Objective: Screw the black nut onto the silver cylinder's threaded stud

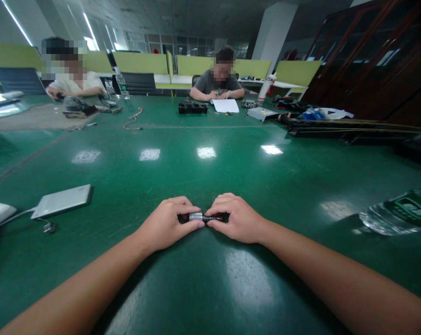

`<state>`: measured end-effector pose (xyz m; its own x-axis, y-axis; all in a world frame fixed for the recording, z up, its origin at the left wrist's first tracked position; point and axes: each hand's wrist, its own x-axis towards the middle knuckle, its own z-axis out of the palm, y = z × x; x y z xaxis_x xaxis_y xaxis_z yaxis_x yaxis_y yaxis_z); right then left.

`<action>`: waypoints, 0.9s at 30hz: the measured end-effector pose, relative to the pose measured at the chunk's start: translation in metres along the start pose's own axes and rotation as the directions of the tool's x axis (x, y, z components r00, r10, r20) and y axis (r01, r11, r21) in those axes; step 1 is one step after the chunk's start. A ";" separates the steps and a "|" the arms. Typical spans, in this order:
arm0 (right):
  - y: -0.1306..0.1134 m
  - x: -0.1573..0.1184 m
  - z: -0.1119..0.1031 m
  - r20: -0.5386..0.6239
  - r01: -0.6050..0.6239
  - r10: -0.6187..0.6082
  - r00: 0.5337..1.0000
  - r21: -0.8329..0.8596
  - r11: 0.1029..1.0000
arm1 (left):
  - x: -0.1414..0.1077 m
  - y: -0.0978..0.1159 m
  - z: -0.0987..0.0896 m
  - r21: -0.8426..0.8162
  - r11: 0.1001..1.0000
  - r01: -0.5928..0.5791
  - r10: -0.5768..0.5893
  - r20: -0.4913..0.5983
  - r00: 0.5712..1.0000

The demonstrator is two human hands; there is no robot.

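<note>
Low over the green table, my left hand (172, 221) pinches the silver end of a small cylindrical part (195, 216) between thumb and fingers. A dark, ridged shaft (213, 218) extends from that silver end to the right, in line with it. Around this shaft my right hand (235, 217) is closed, thumb below and fingers above. The two hands nearly meet, with their thumb tips close together. Parts of the piece are hidden behind my fingers, and its exact kind is too small to make out.
Left of my hands lie a silver flat device (64, 201) with a white cable and a small metal piece (49, 227). A clear water bottle (399, 214) lies at right. Farther off are a black tray (193, 108), paper (226, 106) and two seated people (219, 77).
</note>
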<state>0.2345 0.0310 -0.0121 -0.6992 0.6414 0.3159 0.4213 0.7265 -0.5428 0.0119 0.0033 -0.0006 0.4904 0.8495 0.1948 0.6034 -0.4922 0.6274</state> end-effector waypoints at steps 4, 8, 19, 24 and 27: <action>0.001 -0.002 0.000 -0.002 -0.005 0.005 1.000 0.005 1.000 | 0.000 0.000 0.000 0.010 1.000 0.013 -0.013 -0.001 1.000; 0.001 -0.002 -0.001 0.002 -0.006 0.006 1.000 0.000 1.000 | 0.000 0.003 -0.001 0.018 1.000 0.016 -0.016 0.010 1.000; 0.002 -0.002 -0.001 -0.003 -0.016 0.016 1.000 0.002 1.000 | 0.000 0.002 -0.001 0.007 1.000 0.019 -0.019 0.006 1.000; 0.004 -0.003 -0.001 -0.007 -0.004 0.004 1.000 0.008 1.000 | 0.000 0.002 -0.002 0.011 1.000 0.019 -0.019 0.007 1.000; 0.004 -0.002 -0.001 -0.008 -0.011 0.011 1.000 0.001 1.000 | 0.001 0.003 -0.002 0.013 1.000 0.018 -0.018 0.006 1.000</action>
<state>0.2388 0.0328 -0.0141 -0.6898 0.6513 0.3161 0.4282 0.7191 -0.5472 0.0129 0.0025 0.0033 0.4829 0.8572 0.1787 0.6205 -0.4790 0.6209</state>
